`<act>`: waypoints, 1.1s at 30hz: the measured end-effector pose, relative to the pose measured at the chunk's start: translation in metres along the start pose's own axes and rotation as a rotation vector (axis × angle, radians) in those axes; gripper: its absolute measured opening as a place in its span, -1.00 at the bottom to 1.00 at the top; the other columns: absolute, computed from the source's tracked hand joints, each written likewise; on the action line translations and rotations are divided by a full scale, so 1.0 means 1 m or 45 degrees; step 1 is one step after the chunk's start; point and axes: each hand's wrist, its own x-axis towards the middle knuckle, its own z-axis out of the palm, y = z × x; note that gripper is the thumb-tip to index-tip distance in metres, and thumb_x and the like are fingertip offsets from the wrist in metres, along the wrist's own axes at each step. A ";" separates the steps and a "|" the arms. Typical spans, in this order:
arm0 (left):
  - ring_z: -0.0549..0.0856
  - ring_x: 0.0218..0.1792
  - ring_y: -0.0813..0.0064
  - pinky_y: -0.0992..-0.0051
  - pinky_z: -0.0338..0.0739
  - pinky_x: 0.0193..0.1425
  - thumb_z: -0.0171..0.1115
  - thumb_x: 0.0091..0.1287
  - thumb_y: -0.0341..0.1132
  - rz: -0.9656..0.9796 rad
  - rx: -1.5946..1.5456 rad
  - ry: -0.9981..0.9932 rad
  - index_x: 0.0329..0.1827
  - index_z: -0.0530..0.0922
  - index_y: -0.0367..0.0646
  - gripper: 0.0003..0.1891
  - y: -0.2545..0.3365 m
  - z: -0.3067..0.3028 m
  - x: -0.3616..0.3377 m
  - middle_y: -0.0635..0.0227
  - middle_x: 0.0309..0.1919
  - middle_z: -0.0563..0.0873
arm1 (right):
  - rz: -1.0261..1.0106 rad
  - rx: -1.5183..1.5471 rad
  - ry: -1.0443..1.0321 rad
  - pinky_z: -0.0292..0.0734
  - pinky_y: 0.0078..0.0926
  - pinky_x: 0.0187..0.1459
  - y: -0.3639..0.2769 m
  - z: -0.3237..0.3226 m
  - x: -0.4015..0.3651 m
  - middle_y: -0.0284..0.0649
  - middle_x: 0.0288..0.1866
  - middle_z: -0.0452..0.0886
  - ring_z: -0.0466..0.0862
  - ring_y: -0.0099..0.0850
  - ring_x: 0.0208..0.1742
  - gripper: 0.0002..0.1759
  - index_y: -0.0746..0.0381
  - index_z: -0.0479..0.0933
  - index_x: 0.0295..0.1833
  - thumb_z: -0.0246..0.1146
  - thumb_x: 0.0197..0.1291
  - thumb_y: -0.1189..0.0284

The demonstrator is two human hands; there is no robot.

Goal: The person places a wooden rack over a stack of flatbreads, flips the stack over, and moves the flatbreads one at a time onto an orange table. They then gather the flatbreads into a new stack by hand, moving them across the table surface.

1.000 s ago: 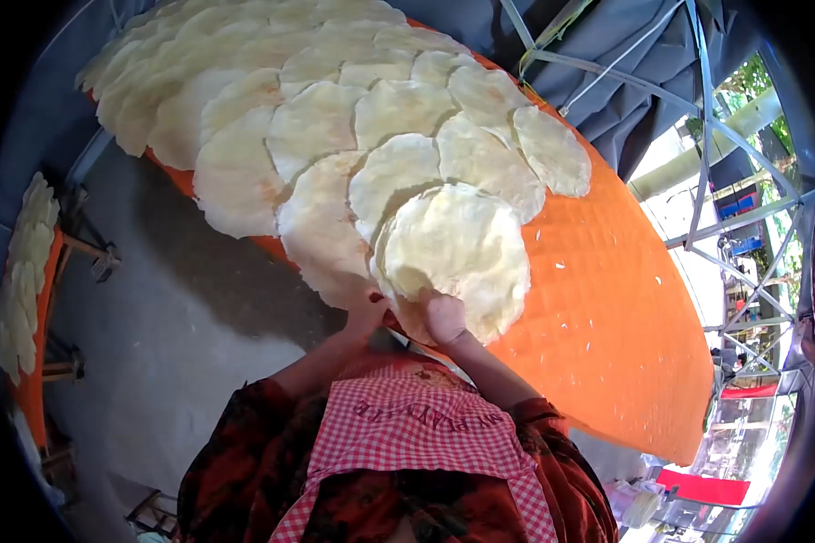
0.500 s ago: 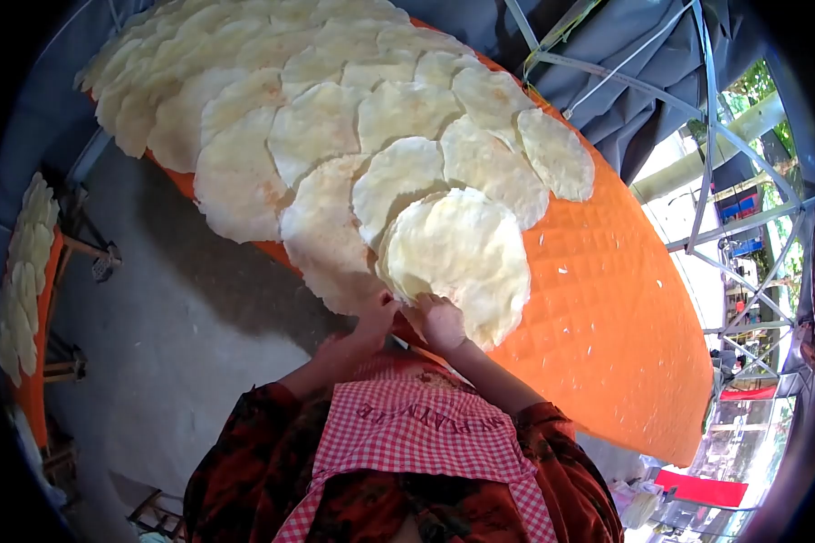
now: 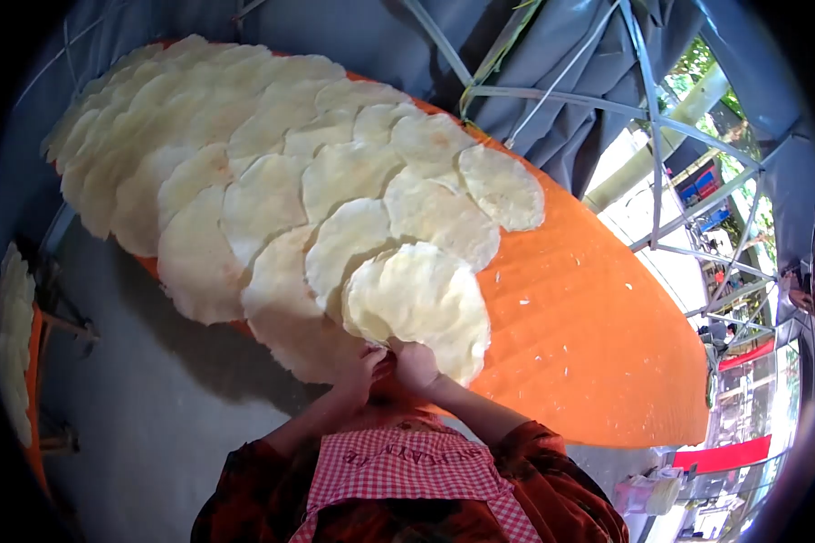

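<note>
A small stack of thin, round pale flatbreads (image 3: 418, 306) lies near the table's front edge, partly over other flatbreads (image 3: 285, 290). My right hand (image 3: 416, 366) is closed on the near rim of this stack, knuckles up. Close beside it on the left, my left hand (image 3: 362, 371) pinches at the same near rim, its fingertips almost meeting the right hand's. Just what is between the left fingertips is too small to see clearly. Overlapping rows of similar flatbreads (image 3: 235, 136) cover the far left part of the table.
The long table has an orange cover (image 3: 598, 344) dotted with pale crumbs. At the far left stands another orange-covered surface with flatbreads (image 3: 14, 335). Metal framing (image 3: 652, 118) and grey sheeting (image 3: 570, 136) line the back. Grey floor (image 3: 154, 380) shows at left.
My view has tilted and turned, so the table and flatbreads appear lower and farther left. Both hands remain at the near rim of the stack, close together.
</note>
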 end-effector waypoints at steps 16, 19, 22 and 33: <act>0.63 -0.01 0.30 0.29 0.54 0.10 0.08 0.40 -0.31 0.104 0.292 -0.321 -0.11 0.44 -0.17 -0.86 0.068 0.155 0.206 0.22 -0.02 0.61 | -0.001 -0.383 0.795 0.56 -0.32 -0.11 0.280 -0.498 0.139 0.03 -0.29 0.66 0.68 -0.13 -0.16 -0.50 0.39 0.60 -0.23 0.34 -0.47 0.41; 0.62 0.02 0.32 0.29 0.54 0.11 0.08 0.40 -0.31 0.132 0.273 -0.321 -0.03 0.43 -0.18 -0.82 0.070 0.183 0.281 0.24 0.02 0.58 | -0.047 -0.457 0.965 0.57 -0.24 -0.19 0.268 -0.516 0.139 0.09 -0.41 0.63 0.65 0.02 -0.32 -0.71 0.35 0.61 -0.29 0.22 -0.24 0.49; 0.59 0.04 0.36 0.30 0.56 0.10 0.09 0.39 -0.32 0.141 0.259 -0.247 0.08 0.39 -0.18 -0.75 0.061 0.204 0.358 0.28 0.02 0.56 | 0.002 -0.817 1.120 0.55 -0.19 -0.30 0.285 -0.455 0.167 -0.05 -0.44 0.63 0.64 -0.09 -0.38 -0.68 0.10 0.68 -0.22 0.13 -0.09 0.58; 0.52 0.12 0.34 0.27 0.52 0.17 0.05 0.40 -0.34 0.077 0.068 -0.227 0.18 0.35 -0.18 -0.68 0.036 0.229 0.480 0.26 0.09 0.50 | 0.100 -0.464 0.755 0.56 -0.26 -0.39 0.404 -0.178 0.299 -0.23 -0.30 0.64 0.69 -0.23 -0.37 -0.69 0.11 0.46 -0.09 0.22 -0.03 0.43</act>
